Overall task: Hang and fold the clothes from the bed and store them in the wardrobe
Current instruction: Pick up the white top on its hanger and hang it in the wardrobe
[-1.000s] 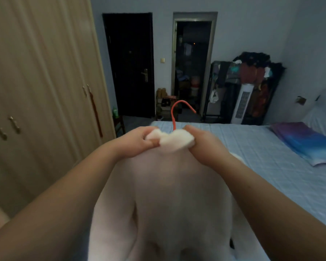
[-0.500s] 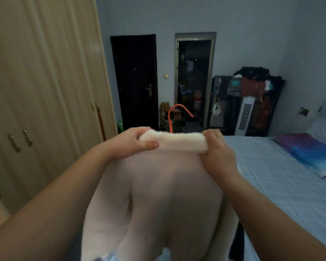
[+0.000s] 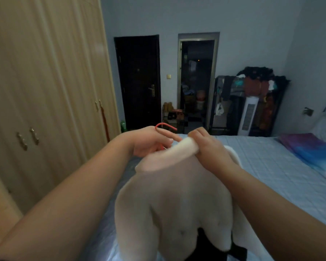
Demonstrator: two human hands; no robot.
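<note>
A fluffy white garment (image 3: 169, 200) hung in the near middle of the view, over the near edge of the bed (image 3: 267, 178). Its rolled collar was up at the top, between the two hands. A thin red hanger hook (image 3: 165, 126) poked up just behind the collar, on the left side. Something dark (image 3: 207, 247) lay under the bottom of the garment.

The right hand (image 3: 209, 146) had its fingers curled tight around the right end of the collar. The left hand (image 3: 151, 142) was just beside the collar's left end, with the red hanger wire running through it. Its first finger pointed straight out toward the collar, and its other fingers seemed to curl around the wire. The two hands were close together but not touching.

The tan wardrobe (image 3: 45, 102) stood on the left with its doors closed. A purple and blue pillow (image 3: 309, 153) lay on the far right of the bed. Far away were a dark door (image 3: 137, 80), an open doorway (image 3: 197, 80), a white fan (image 3: 247, 115) and a rack piled with clothes (image 3: 258, 87).
</note>
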